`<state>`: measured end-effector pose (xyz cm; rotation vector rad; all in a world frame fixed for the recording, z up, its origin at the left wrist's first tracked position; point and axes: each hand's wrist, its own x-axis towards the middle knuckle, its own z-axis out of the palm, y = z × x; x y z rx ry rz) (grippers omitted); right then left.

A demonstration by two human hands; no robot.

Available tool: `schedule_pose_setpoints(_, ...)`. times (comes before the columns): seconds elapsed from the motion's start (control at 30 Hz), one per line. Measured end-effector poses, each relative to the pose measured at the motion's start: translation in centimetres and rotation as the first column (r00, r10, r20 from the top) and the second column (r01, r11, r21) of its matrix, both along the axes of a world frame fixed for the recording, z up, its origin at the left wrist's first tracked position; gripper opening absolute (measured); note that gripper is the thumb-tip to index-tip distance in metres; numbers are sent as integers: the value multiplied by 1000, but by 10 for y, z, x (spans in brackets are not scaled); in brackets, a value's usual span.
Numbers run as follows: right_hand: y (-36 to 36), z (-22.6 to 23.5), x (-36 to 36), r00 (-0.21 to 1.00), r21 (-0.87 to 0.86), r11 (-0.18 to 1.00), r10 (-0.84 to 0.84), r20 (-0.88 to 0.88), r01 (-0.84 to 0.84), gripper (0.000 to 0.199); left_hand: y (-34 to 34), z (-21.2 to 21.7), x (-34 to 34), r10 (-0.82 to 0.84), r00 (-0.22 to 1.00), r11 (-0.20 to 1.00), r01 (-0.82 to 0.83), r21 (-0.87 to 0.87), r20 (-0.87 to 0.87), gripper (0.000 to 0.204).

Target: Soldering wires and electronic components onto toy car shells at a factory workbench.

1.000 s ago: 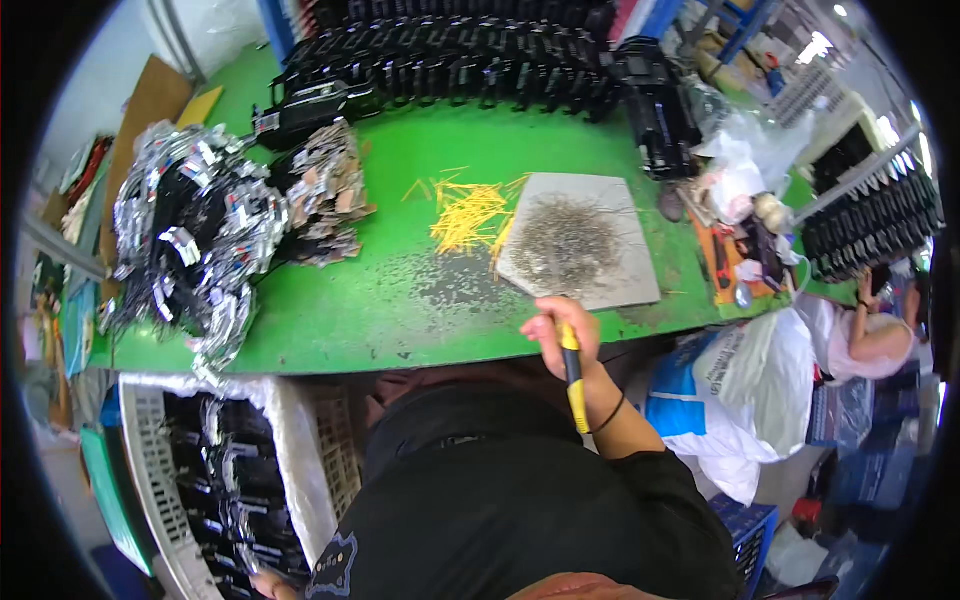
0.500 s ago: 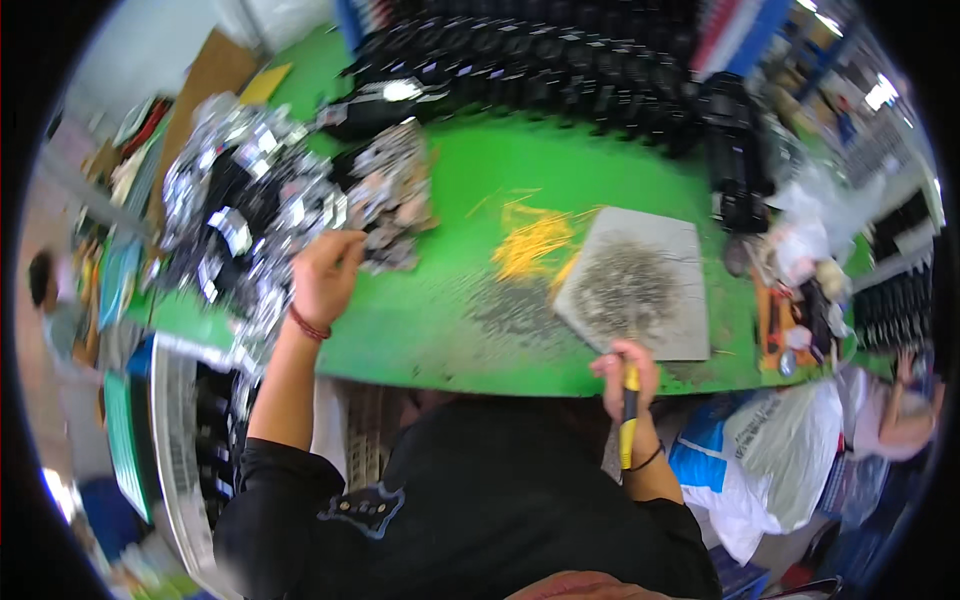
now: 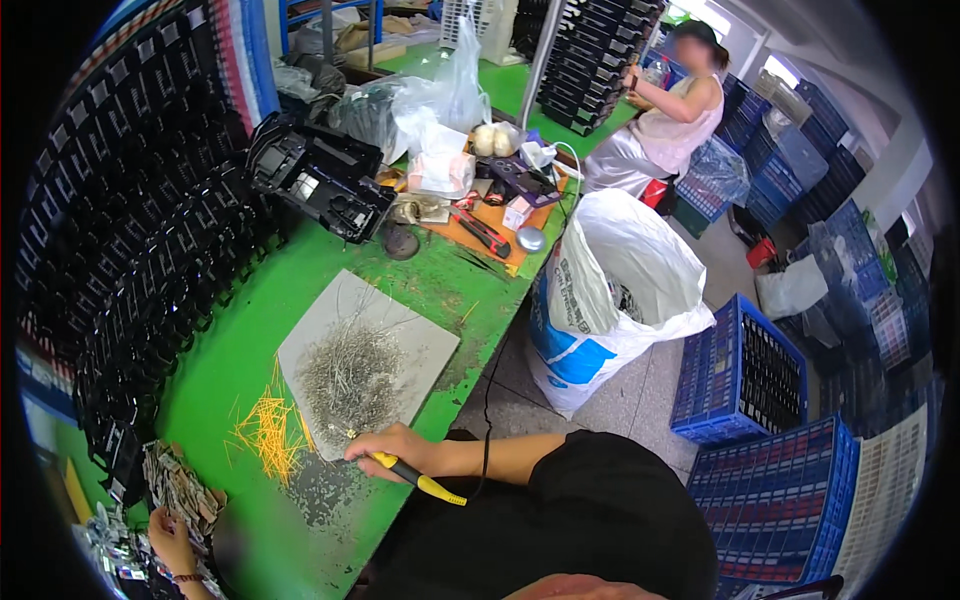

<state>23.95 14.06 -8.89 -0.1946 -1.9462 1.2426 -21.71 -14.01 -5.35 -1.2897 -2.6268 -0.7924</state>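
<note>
A soldering iron with a yellow-and-black handle [image 3: 420, 482] is gripped in my right hand [image 3: 400, 450], at the near edge of the green workbench. Its tip end points at a grey board [image 3: 425, 352] bearing a heap of fine, silvery wire-like bits [image 3: 352, 375]. Left of the board lies a pile of thin yellow sticks [image 3: 270, 435]. My left hand [image 3: 172, 540] is low at the far left, fingers curled, beside a stack of ragged grey-brown pieces [image 3: 180, 490] and shiny silvery parts [image 3: 108, 538]. Whatever its fingers hold is hidden.
Rows of black plastic housings [image 3: 150, 200] line the bench's far left. One black assembly [image 3: 318, 180] sits behind the board, near a cutter [image 3: 482, 232] and plastic bags. A white sack [image 3: 640, 255] and blue crates [image 3: 740, 370] stand right of the bench. Another person [image 3: 670, 110] sits beyond.
My view has swung right, bringing the sack, crates and seated person into fuller sight. My right hand still grips the soldering iron; my left hand now appears near the lower-left rim.
</note>
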Motion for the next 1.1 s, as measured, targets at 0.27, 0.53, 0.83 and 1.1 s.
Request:
schedule_pose_setpoints(0.27, -5, 8, -9, 999, -66, 997, 37, -10, -38, 25, 27, 57, 78, 85, 943, 948, -177, 266, 323, 31)
schedule_pose_setpoints(0.53, -11, 46, -40, 987, 183, 981, 86, -137, -60, 36, 136, 53, 279, -412, 460, 904, 99, 415, 787, 59)
schedule_pose_setpoints(0.83, -16, 25, -56, 999, -242, 970, -31, -39, 21, 40, 140, 19, 277, -444, 204, 885, -50, 462, 872, 21)
schedule_pose_setpoints(1.1, -15, 25, -58, 997, -454, 889, 76, 33, -53, 38, 127, 24, 278, -278, 557, 954, 67, 291, 783, 9)
